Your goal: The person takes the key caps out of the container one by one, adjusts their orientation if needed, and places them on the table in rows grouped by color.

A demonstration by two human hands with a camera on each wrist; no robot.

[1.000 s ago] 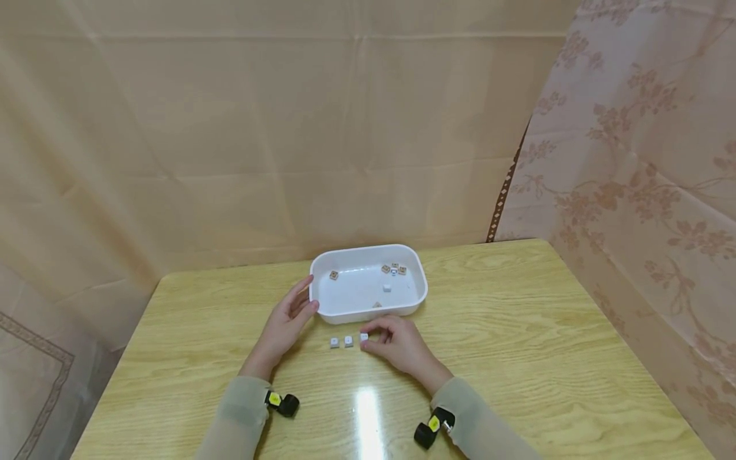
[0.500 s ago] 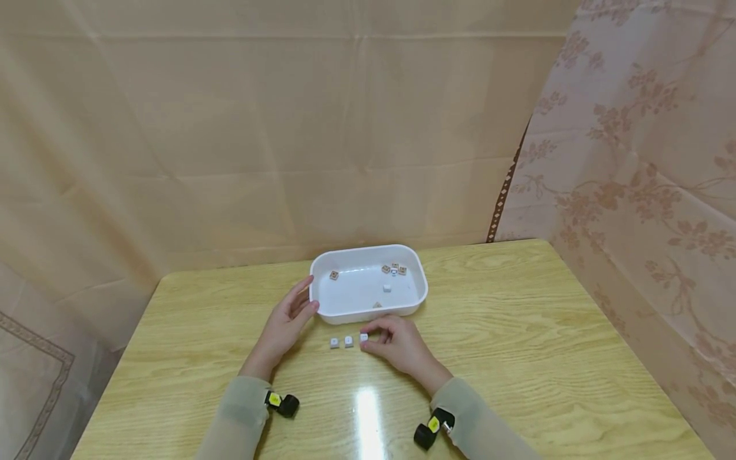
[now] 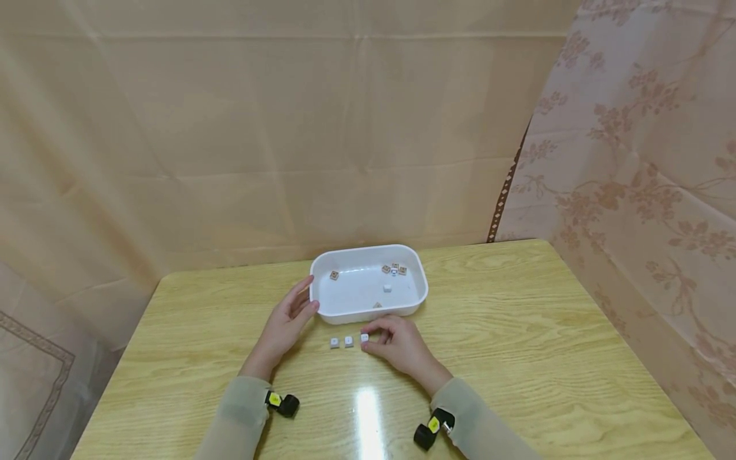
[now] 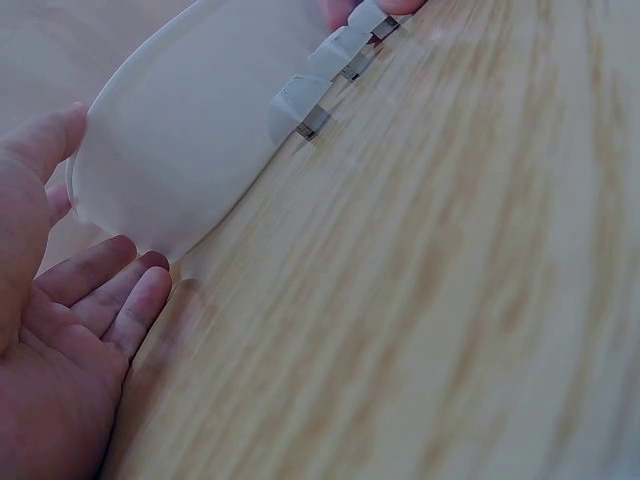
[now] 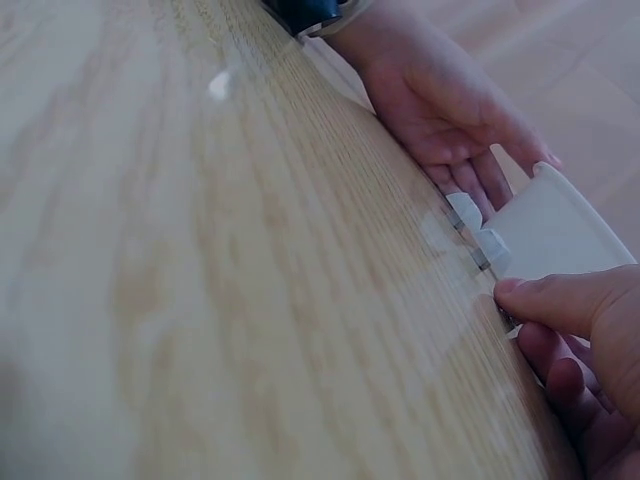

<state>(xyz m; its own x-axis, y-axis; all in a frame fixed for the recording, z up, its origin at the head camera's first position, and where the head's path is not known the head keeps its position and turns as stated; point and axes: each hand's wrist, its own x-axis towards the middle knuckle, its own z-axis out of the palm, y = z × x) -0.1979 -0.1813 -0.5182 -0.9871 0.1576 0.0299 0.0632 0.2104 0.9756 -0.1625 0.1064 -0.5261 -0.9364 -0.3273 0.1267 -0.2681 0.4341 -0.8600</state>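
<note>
A white tray (image 3: 370, 317) stands near the back of the wooden table. My left hand (image 3: 285, 324) touches its left end with fingers extended; in the left wrist view, the thumb meets the rim and the fingertips lie along the outer wall. In front of the tray, my right hand (image 3: 399, 345) pinches a small white keycap (image 3: 365, 337) between thumb and fingers, at table level. Left of it, two similar keycaps, one nearer (image 3: 348, 342) and one farther (image 3: 335, 343), stand in a row. The right wrist view mostly hides the pinched keycap behind the thumb (image 5: 560, 300).
Inside the tray lie several small tan pieces, one at the left (image 3: 334, 275) and a cluster at the right (image 3: 402, 271). A white keycap (image 3: 387, 289) lies there too. A beige curtain (image 3: 345, 128) hangs behind the table (image 3: 517, 345), a flowered one (image 3: 650, 191) on the right.
My right hand and the pinched keycap have shifted very slightly to the right. The left hand and the tray look unmoved.
</note>
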